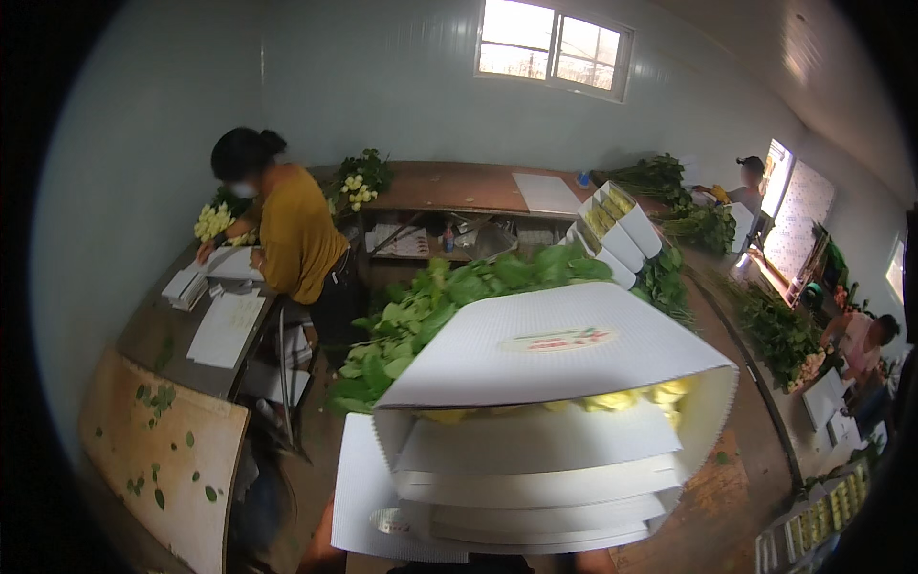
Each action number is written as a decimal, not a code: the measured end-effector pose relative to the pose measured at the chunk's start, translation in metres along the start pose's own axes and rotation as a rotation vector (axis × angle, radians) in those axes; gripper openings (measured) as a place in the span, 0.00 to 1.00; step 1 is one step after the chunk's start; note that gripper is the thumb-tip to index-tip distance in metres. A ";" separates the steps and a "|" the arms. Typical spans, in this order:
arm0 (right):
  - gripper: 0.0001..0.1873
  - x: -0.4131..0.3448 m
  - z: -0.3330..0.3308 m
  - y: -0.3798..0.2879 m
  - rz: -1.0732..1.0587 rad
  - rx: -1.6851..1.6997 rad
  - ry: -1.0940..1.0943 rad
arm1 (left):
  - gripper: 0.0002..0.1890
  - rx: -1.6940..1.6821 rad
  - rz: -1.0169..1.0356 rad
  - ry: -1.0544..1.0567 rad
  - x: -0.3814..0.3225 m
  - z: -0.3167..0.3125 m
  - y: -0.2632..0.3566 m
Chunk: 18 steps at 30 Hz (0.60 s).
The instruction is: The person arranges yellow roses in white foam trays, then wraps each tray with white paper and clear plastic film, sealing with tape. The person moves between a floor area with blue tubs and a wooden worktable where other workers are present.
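Note:
Right before me, a white corrugated cardboard flower wrap is open toward me, with a printed oval mark on top. Several white card layers lie inside it. Yellow roses show beneath its upper panel, and green leafy stems stick out beyond its far end. At its lower left is another white corrugated panel. Only a sliver of skin of my left hand or forearm shows beside that panel. A sliver of my right appears under the wrap's lower edge. Fingers of both are hidden.
A co-worker in a mustard top stands at a dark table with white papers. Wrapped bunches are stacked ahead. Two more people work on the right. A leaf-strewn board is at left; a crate of yellow flowers is lower right.

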State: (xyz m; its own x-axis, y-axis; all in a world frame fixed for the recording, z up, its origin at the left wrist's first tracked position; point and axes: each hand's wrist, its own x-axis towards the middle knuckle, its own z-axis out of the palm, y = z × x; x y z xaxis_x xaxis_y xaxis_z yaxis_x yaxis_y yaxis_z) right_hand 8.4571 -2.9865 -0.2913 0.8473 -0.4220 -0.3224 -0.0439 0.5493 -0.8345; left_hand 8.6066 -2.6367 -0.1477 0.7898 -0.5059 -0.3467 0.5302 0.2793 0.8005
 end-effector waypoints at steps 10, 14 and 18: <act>0.21 0.185 0.056 0.008 -0.030 0.083 -0.067 | 0.30 0.014 0.133 0.144 0.157 -0.038 0.118; 0.21 0.285 0.076 -0.009 -0.061 0.109 -0.115 | 0.30 0.022 0.209 0.198 0.243 -0.035 0.178; 0.21 0.377 0.105 -0.030 -0.081 0.123 -0.165 | 0.30 0.030 0.274 0.260 0.324 -0.030 0.245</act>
State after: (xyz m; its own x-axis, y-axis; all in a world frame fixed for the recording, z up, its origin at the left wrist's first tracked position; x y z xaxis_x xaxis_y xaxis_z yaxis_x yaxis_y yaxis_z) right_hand 8.8335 -3.0861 -0.3411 0.9209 -0.3502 -0.1710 0.0839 0.6067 -0.7905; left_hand 9.0016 -2.7077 -0.0790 0.9550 -0.1907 -0.2273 0.2825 0.3498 0.8932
